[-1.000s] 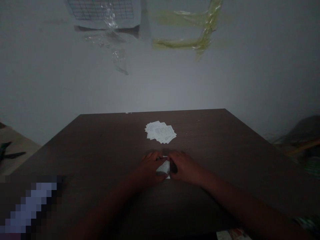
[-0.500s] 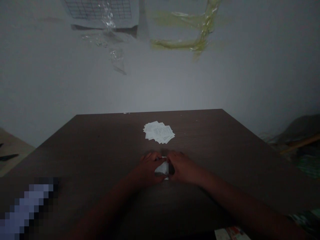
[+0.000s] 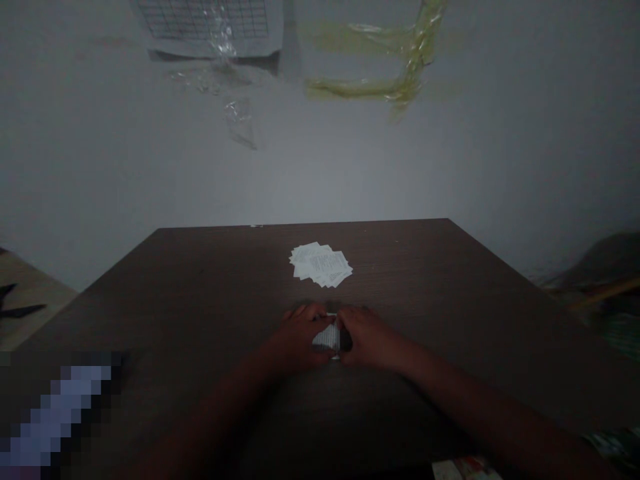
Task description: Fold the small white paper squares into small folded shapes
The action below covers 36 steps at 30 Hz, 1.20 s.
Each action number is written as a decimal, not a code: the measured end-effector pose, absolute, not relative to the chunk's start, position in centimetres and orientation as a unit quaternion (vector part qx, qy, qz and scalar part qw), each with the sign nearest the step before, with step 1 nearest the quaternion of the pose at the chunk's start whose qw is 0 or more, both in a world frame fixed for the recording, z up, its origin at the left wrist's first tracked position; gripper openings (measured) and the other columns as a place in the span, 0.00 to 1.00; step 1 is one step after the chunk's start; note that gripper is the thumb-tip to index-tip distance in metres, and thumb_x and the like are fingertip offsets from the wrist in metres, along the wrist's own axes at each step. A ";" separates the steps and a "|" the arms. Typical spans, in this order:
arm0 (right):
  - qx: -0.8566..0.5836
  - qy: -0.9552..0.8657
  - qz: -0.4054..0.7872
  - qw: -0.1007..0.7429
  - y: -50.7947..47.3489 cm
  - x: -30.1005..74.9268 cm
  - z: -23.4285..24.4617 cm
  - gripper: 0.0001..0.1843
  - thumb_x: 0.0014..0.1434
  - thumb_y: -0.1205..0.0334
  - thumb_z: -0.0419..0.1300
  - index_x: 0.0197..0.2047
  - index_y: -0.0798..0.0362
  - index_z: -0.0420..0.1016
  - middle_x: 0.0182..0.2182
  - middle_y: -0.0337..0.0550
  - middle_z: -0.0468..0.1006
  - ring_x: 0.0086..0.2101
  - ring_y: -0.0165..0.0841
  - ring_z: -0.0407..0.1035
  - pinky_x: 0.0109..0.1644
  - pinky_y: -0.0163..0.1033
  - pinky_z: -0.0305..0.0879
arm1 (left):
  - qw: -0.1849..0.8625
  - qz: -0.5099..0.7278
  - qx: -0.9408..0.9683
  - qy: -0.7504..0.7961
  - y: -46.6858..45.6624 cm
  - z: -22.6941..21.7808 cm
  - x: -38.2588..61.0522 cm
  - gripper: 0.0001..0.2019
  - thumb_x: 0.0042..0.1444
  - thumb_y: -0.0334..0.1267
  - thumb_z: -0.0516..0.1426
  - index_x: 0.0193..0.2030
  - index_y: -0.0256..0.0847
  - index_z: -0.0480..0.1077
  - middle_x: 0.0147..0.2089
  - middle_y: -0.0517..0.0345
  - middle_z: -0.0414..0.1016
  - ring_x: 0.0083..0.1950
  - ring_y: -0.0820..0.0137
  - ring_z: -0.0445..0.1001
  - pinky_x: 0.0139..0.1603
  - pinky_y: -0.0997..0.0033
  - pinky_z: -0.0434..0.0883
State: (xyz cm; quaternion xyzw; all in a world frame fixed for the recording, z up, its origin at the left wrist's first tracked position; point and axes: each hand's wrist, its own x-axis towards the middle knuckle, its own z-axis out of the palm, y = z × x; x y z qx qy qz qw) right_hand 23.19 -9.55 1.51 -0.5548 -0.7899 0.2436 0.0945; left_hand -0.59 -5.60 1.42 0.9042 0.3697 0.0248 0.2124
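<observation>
My left hand (image 3: 299,335) and my right hand (image 3: 369,337) meet at the middle of a dark wooden table (image 3: 200,293). Between their fingers is a small piece of printed white paper (image 3: 327,337), pinched from both sides and lying against the tabletop. Both hands have their fingers curled onto it. A little farther back on the table lies a loose pile of several similar printed paper pieces (image 3: 321,265), untouched by either hand.
A pale wall stands behind the table, with a grid sheet (image 3: 205,20), clear plastic and yellowish tape (image 3: 395,67) stuck high up. A blurred-out object (image 3: 55,413) lies at the near left. Printed paper (image 3: 463,468) shows at the bottom edge. Clutter sits at far right.
Both hands stay on the small paper in the same spot; only the fingers shift slightly and the view sways a little.
</observation>
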 end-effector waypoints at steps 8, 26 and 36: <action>-0.604 -0.751 0.252 0.088 -8.3 23.2 2.8 0.23 0.59 0.62 0.85 0.55 0.48 0.86 0.52 0.50 0.88 0.49 0.51 0.81 0.51 0.48 0.68 | 0.220 0.025 0.903 0.369 -5.6 1.6 -0.6 0.37 0.69 0.41 0.74 0.85 0.51 0.81 0.80 0.42 0.84 0.81 0.37 0.81 0.85 0.31 0.77; -0.671 -0.701 0.202 0.127 -5.7 23.6 2.4 0.12 0.69 0.63 0.80 0.48 0.49 0.81 0.44 0.43 0.87 0.43 0.41 0.77 0.45 0.42 0.58 | 0.221 0.047 0.902 0.367 -4.8 0.3 -1.2 0.41 0.67 0.45 0.77 0.86 0.51 0.81 0.81 0.40 0.83 0.82 0.34 0.80 0.86 0.31 0.76; -0.584 -0.776 0.222 0.081 -9.2 22.7 3.3 0.16 0.62 0.64 0.84 0.49 0.49 0.86 0.47 0.46 0.89 0.47 0.45 0.80 0.49 0.44 0.62 | 0.206 0.047 0.903 0.374 -5.5 1.1 -0.8 0.36 0.69 0.39 0.75 0.83 0.46 0.82 0.78 0.41 0.84 0.80 0.39 0.82 0.85 0.36 0.77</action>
